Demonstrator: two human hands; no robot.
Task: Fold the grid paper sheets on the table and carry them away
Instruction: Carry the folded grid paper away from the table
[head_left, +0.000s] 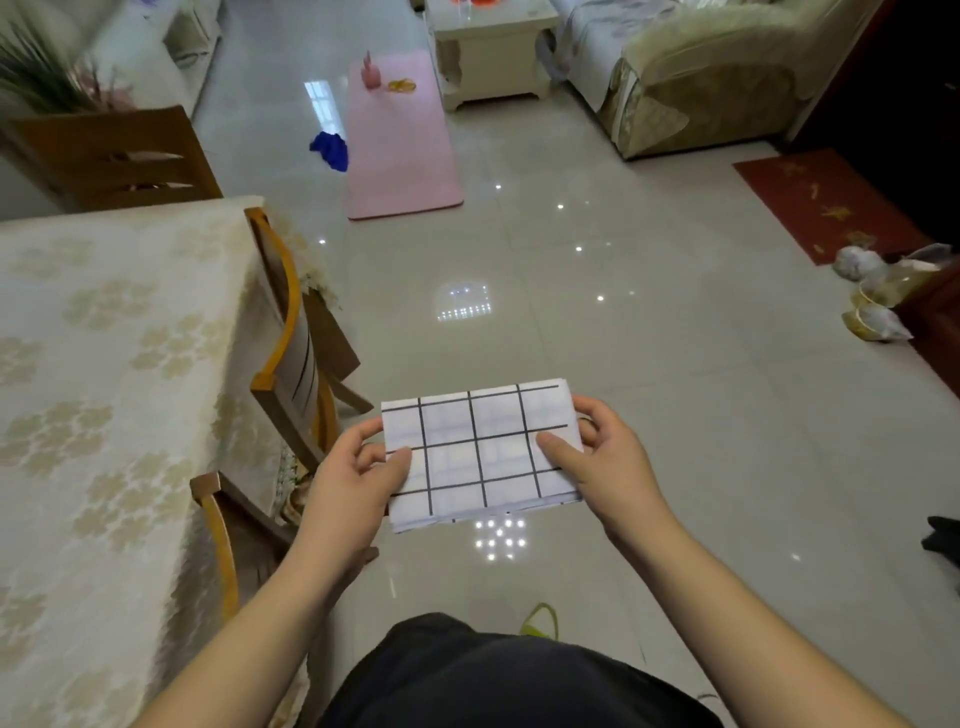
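Below centre of the frame, right of the cloth-covered table (104, 364), the left hand (358, 478) and right hand (597, 462) pinch the short ends of the folded grid paper (480, 454) above the floor; light, floppy and probably slippery, it seems best gripped at those edges.

Bright, even light — ceiling lamps glare off the glossy floor (519, 322); edges bend.
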